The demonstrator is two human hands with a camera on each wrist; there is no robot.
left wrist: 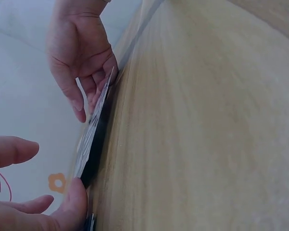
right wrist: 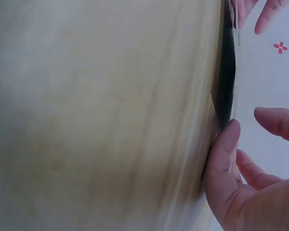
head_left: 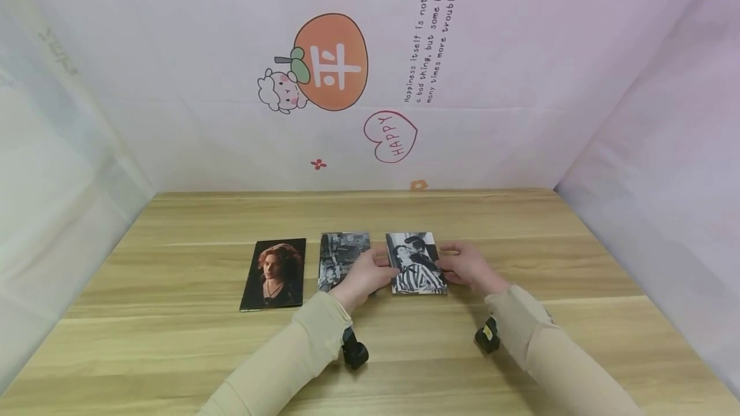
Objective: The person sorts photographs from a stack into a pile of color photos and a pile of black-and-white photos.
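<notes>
A black-and-white photo card (head_left: 417,265) of a couple, one in a striped top, lies between the two hands. On its left edge rests the thumb of my left hand (head_left: 365,273), with the other fingers spread apart from it. My right hand (head_left: 469,266) touches the right edge with its thumb, fingers extended. Seen edge-on in the left wrist view, the photo card (left wrist: 95,125) shows a dark band under it; whether it is raised cannot be told. Beneath the left hand, a second black-and-white photo card (head_left: 342,254) is partly covered.
To the left lies a dark photo card (head_left: 274,275) with a red-haired person. All cards lie on the wood-grain table (head_left: 416,364). A printed cloth (head_left: 491,133) stands behind it, with pale cloth on both sides. Each wrist carries a black camera (head_left: 355,352).
</notes>
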